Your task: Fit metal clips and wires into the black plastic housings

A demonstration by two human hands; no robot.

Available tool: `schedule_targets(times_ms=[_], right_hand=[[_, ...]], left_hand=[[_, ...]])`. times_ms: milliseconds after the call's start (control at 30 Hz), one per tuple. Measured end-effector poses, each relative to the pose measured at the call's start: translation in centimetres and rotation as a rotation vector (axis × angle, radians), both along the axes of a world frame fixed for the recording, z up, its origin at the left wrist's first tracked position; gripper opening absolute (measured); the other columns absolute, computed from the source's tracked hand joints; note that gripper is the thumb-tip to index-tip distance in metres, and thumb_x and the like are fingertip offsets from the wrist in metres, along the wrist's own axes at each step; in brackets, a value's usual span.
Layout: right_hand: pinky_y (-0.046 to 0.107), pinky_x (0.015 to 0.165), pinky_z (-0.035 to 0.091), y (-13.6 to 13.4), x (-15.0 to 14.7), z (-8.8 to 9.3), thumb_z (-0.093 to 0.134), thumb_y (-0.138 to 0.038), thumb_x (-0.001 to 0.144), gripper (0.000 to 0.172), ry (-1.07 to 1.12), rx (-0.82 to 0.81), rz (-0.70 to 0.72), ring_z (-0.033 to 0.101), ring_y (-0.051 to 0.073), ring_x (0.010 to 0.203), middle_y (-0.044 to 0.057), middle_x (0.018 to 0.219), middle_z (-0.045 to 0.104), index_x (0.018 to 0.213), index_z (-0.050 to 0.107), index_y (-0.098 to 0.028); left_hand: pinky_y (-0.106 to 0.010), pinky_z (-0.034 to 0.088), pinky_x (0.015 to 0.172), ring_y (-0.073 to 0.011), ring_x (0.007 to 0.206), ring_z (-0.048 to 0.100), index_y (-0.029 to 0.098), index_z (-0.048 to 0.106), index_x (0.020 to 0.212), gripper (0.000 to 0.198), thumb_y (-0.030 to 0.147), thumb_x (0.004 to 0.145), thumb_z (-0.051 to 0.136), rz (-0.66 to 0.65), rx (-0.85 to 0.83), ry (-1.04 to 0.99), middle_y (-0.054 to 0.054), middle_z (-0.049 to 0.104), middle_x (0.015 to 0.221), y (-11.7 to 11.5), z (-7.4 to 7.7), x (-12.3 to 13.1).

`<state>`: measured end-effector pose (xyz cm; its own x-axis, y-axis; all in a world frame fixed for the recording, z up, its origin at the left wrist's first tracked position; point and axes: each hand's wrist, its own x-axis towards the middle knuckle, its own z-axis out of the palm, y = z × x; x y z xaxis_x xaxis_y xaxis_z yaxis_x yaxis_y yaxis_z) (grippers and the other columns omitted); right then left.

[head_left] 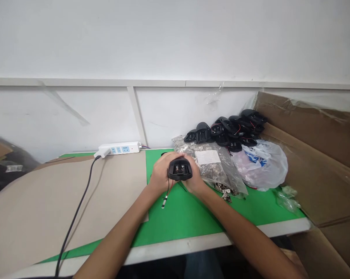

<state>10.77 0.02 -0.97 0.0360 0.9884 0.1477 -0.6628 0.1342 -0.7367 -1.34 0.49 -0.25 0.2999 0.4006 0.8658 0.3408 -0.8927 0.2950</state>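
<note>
A black plastic housing (180, 175) is held between both my hands above the green table top. Two metal pieces show inside its open slot, and thin red and black wires hang from it, ending in a small white-and-black part (164, 202). My left hand (161, 172) wraps round its left side. Around the right side closes my right hand (194, 176). Just right of my hands lies a clear plastic bag (202, 170) of small metal pieces with a white label; some pieces (226, 195) have spilled at its mouth.
Several similar black housings (221, 130) are piled against the wall. A white plastic bag (263, 166) sits beside a large cardboard box (308, 162) on the right. At left, a power strip (119, 148) with a black cable (86, 193) rests on a cardboard sheet (117, 197).
</note>
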Motion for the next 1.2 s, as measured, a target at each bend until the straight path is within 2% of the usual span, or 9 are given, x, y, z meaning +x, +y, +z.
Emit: schedule_targets(times_ms=[167, 300, 433, 567, 667, 767, 833, 1000, 1200], right_hand=[[0.027, 0.065, 0.056, -0.2, -0.5, -0.6, 0.068, -0.048, 0.087, 0.028, 0.015, -0.081, 0.030, 0.064, 0.017, 0.072, -0.003, 0.067, 0.061, 0.076, 0.063, -0.023], [0.025, 0.059, 0.055, -0.1, 0.0, -0.2, 0.067, -0.051, 0.088, 0.030, 0.016, -0.152, 0.088, 0.064, 0.016, 0.066, -0.002, 0.066, 0.063, 0.080, 0.064, -0.023], [0.026, 0.050, 0.053, -0.2, 1.2, 1.3, 0.047, -0.062, 0.100, 0.048, -0.160, -0.257, 0.308, 0.061, 0.016, 0.054, 0.003, 0.068, 0.067, 0.087, 0.066, -0.020], [0.026, 0.048, 0.051, -0.6, 1.9, 2.0, 0.015, -0.074, 0.103, 0.076, -0.443, -0.322, 0.495, 0.062, 0.016, 0.050, 0.009, 0.071, 0.070, 0.101, 0.066, -0.017], [0.031, 0.063, 0.058, -0.7, 1.9, 1.7, 0.038, -0.074, 0.100, 0.058, -0.594, -0.201, 0.226, 0.070, 0.019, 0.073, 0.008, 0.095, 0.074, 0.111, 0.062, -0.023], [0.037, 0.085, 0.059, -1.0, 1.9, 1.4, 0.060, -0.059, 0.095, 0.036, -0.714, 0.029, -0.084, 0.068, 0.022, 0.096, 0.005, 0.104, 0.071, 0.103, 0.061, -0.024], [0.041, 0.098, 0.055, -1.3, 1.9, 1.5, 0.060, -0.052, 0.094, 0.028, -0.781, 0.198, -0.192, 0.066, 0.024, 0.106, 0.007, 0.109, 0.068, 0.095, 0.065, -0.024], [0.046, 0.122, 0.038, -1.8, 1.7, 1.3, 0.059, -0.038, 0.092, 0.027, -0.929, 0.333, -0.246, 0.052, 0.026, 0.139, 0.010, 0.143, 0.056, 0.106, 0.078, -0.026], [0.049, 0.125, 0.033, -1.4, 1.5, 0.4, 0.058, -0.035, 0.093, 0.026, -0.945, 0.301, -0.186, 0.048, 0.027, 0.144, 0.010, 0.146, 0.058, 0.105, 0.080, -0.026]], left_hand=[[-0.039, 0.060, 0.102, -0.0248, 0.112, 0.074, 0.020, 0.071, 0.125, 0.034, 0.035, 0.096, 0.062, 0.015, -0.017, -0.013, -0.010, 0.077, 0.120, -0.3, -0.2, -0.2], [-0.041, 0.059, 0.105, -0.0250, 0.116, 0.073, 0.021, 0.072, 0.126, 0.038, 0.043, 0.095, 0.064, 0.028, -0.126, -0.005, -0.010, 0.076, 0.125, -0.3, -0.1, -0.4], [-0.038, 0.058, 0.106, -0.0241, 0.121, 0.071, 0.024, 0.069, 0.133, 0.047, 0.047, 0.092, 0.070, -0.020, -0.365, -0.097, -0.009, 0.072, 0.134, -0.8, 1.5, -0.3], [-0.036, 0.063, 0.095, -0.0247, 0.106, 0.075, 0.019, 0.070, 0.128, 0.053, 0.057, 0.090, 0.070, -0.198, -0.710, -0.466, -0.013, 0.076, 0.122, -1.2, 2.8, 0.3], [-0.031, 0.063, 0.074, -0.0204, 0.079, 0.075, 0.017, 0.071, 0.119, 0.055, 0.061, 0.086, 0.073, -0.251, -0.891, -0.735, -0.009, 0.078, 0.097, -1.0, 2.9, 0.6], [-0.027, 0.060, 0.066, -0.0176, 0.072, 0.071, 0.016, 0.070, 0.113, 0.055, 0.063, 0.083, 0.073, -0.276, -0.896, -0.844, -0.005, 0.075, 0.087, -0.5, 2.4, 0.7], [-0.026, 0.058, 0.063, -0.0169, 0.072, 0.070, 0.016, 0.071, 0.109, 0.058, 0.068, 0.084, 0.069, -0.317, -0.871, -0.842, -0.005, 0.073, 0.085, -0.1, 1.8, 0.6], [-0.027, 0.057, 0.065, -0.0189, 0.079, 0.070, 0.016, 0.070, 0.100, 0.070, 0.083, 0.084, 0.055, -0.345, -0.813, -0.861, -0.006, 0.072, 0.086, 0.6, 0.5, 0.7], [-0.032, 0.062, 0.082, -0.0218, 0.098, 0.073, 0.019, 0.068, 0.091, 0.078, 0.093, 0.081, 0.047, -0.256, -0.820, -0.855, -0.007, 0.075, 0.095, 0.8, 0.4, 1.1]])
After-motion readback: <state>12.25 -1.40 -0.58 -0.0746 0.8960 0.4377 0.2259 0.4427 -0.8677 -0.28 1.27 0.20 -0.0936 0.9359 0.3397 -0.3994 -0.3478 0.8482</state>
